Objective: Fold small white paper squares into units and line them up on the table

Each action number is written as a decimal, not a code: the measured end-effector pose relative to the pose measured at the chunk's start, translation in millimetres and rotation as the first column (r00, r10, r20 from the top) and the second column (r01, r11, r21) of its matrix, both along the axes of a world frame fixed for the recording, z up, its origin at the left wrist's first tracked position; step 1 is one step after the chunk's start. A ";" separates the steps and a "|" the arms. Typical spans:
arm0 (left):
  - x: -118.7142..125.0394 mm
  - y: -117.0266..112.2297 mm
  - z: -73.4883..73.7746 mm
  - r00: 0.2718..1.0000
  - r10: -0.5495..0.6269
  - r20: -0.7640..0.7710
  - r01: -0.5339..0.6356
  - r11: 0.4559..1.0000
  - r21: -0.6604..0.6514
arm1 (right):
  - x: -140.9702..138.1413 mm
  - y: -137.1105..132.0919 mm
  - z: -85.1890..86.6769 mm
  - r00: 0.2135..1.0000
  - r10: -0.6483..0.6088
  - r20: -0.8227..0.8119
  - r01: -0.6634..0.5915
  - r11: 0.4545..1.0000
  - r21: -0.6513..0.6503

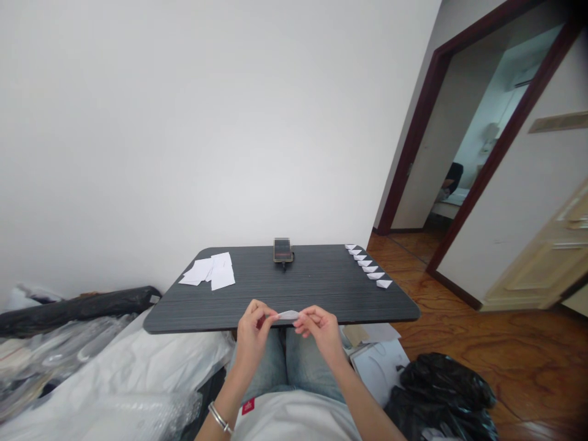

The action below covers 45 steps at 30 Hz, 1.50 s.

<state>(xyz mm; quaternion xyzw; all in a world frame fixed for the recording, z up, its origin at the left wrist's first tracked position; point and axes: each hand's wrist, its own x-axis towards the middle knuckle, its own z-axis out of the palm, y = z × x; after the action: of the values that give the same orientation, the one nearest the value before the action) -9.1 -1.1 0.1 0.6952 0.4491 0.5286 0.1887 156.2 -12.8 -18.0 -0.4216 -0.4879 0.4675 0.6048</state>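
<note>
A small folded white paper (288, 315) is stretched between my two hands, just over the front edge of the dark table (257, 294). My left hand (255, 324) pinches its left end between thumb and fingers. At the other end, my right hand (319, 327) grips the paper the same way. Loose sheets of white paper (222, 271) lie overlapping at the table's left. Along the right edge runs a row of several small folded paper pieces (375, 276), pale and pointed in shape.
A phone-like device (282, 250) stands at the back middle of the table, against the white wall. Plastic-wrapped bundles (114, 367) lie to the left. Paper bags (379, 367) and a black plastic bag (443, 392) sit on the right. Beyond is a doorway (441, 141).
</note>
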 end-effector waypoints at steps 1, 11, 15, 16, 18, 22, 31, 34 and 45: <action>-0.3 -0.5 -0.5 1.000 -0.001 0.004 0.001 1.000 0.009 | -0.4 0.2 1.0 0.999 0.005 -0.034 -0.005 1.000 -0.008; 1.2 -0.7 -4.9 0.988 -0.128 0.082 0.128 0.992 0.006 | 3.5 6.4 0.4 0.981 -0.026 -0.190 0.007 0.995 -0.102; 2.4 0.1 -3.3 0.964 -0.153 0.216 0.166 0.985 -0.044 | 4.2 6.6 1.9 0.983 -0.050 -0.176 0.038 0.997 -0.074; 2.5 0.5 -2.7 0.949 -0.146 0.280 0.172 0.982 -0.070 | 4.1 6.6 1.9 0.984 -0.058 -0.167 0.048 0.997 -0.063; 2.8 1.4 -1.1 0.901 -0.127 0.414 0.208 0.965 -0.158 | 3.4 6.4 1.1 0.986 -0.065 -0.151 0.061 0.998 -0.036; 4.0 1.9 1.8 0.827 -0.163 0.538 0.405 0.837 -0.369 | 0.0 5.5 -1.9 0.986 -0.093 -0.135 0.096 0.995 0.013; 1.9 3.9 0.1 0.816 -0.160 0.556 0.443 0.792 -0.421 | 5.4 7.1 -6.5 0.996 0.049 -0.073 -0.051 0.998 -0.030; -2.1 5.6 -0.7 0.811 -0.181 0.556 0.472 0.764 -0.440 | 9.7 8.7 -8.4 0.992 0.113 -0.062 -0.116 0.992 -0.044; -10.3 8.6 -1.8 0.808 -0.199 0.555 0.510 0.708 -0.489 | 15.9 8.9 -5.9 0.972 0.220 -0.080 -0.225 0.973 -0.051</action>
<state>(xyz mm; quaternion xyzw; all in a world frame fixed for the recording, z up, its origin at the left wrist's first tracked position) -19.4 7.5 -1.7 0.5223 0.3910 0.4531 0.6075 172.1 -3.9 -23.9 -0.3646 -0.4954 0.5618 0.5532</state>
